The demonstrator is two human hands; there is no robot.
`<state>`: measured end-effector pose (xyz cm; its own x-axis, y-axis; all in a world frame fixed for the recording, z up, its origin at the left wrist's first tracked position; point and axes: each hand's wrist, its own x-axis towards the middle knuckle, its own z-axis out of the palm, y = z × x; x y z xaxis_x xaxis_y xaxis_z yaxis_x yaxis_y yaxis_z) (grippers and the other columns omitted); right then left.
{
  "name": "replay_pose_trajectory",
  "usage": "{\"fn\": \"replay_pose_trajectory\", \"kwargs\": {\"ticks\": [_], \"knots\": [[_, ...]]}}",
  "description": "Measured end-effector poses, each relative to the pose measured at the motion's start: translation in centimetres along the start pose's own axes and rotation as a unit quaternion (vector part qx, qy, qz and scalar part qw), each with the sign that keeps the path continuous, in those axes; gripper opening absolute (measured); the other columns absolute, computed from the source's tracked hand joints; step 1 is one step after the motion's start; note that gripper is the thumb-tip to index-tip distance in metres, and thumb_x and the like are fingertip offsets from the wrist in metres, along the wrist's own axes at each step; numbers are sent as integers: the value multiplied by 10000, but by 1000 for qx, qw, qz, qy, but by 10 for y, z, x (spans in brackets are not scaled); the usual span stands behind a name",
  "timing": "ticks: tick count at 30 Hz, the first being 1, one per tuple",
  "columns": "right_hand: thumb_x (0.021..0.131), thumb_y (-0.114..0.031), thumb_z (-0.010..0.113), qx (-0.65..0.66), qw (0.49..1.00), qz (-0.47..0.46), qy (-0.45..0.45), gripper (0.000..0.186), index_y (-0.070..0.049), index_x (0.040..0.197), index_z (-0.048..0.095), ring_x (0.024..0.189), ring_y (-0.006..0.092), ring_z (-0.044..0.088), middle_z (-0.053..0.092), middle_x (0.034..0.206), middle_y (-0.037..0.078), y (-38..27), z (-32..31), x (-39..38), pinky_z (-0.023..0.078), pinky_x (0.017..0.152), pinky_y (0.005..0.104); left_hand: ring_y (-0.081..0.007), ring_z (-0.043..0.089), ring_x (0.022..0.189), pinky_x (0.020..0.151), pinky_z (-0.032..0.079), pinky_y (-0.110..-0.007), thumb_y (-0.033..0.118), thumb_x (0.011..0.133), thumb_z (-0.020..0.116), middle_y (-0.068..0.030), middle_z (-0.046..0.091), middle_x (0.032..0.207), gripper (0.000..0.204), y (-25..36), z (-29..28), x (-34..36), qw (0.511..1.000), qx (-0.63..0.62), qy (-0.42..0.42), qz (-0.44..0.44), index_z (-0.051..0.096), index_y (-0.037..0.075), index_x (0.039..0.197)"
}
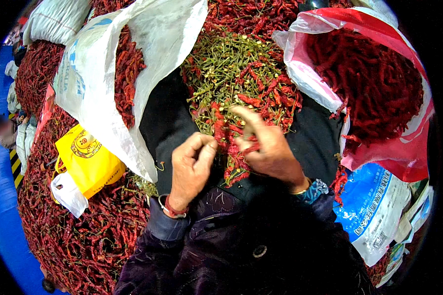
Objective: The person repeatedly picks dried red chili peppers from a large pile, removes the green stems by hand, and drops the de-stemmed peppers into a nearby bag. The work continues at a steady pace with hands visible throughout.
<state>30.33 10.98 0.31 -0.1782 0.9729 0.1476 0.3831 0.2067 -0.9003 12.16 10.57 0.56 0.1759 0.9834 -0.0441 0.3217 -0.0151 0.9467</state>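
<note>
Over my lap, my left hand [194,164] is closed, thumb pressed to the curled index finger; what it pinches, if anything, is hidden. My right hand [273,150] is beside it, slightly blurred, with its index finger pointing out. A dried red chili [251,149] shows between its thumb and lower fingers. Between and beyond both hands, loose red chilies [235,164] lie on dark cloth. They mix into a heap of green-yellow chili stems [226,61] reaching away from me.
An open white woven sack [96,93] with red chilies stands left. At right, a pink-and-white sack [389,157] holds darker chilies. A yellow bag [91,160] rests on the large chili pile [83,236]. A blue-and-white printed bag [366,201] lies right. Blue flooring [0,196] borders the far left.
</note>
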Motion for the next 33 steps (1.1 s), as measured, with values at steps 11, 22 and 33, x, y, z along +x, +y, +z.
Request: {"fn": "replay_pose_trajectory", "kwargs": {"ticks": [11, 22, 33], "knots": [[930, -216, 411, 593, 786, 172, -22, 256, -2, 1013, 525, 393, 44, 296, 359, 502, -45, 17, 12, -17, 227, 371, 195, -62, 544, 621, 542, 415, -194, 85, 896, 530, -17, 583, 800, 246, 1, 17, -12, 997, -46, -9, 64, 524, 7, 1129], [918, -230, 439, 644, 741, 190, 2, 285, 11, 1017, 555, 359, 52, 285, 376, 497, -26, 17, 15, -37, 237, 343, 197, -85, 514, 542, 479, 411, -248, 125, 864, 593, -49, 561, 644, 160, -6, 30, -31, 994, -84, -66, 9, 595, -22, 928], [917, -263, 434, 675, 703, 214, 61, 273, -27, 919, 572, 379, 56, 275, 334, 499, -32, 24, 0, -44, 232, 346, 204, -70, 442, 502, 433, 355, -199, 235, 926, 502, -58, 588, 754, 190, -19, -4, -21, 889, -429, -74, -139, 559, 55, 899]]}}
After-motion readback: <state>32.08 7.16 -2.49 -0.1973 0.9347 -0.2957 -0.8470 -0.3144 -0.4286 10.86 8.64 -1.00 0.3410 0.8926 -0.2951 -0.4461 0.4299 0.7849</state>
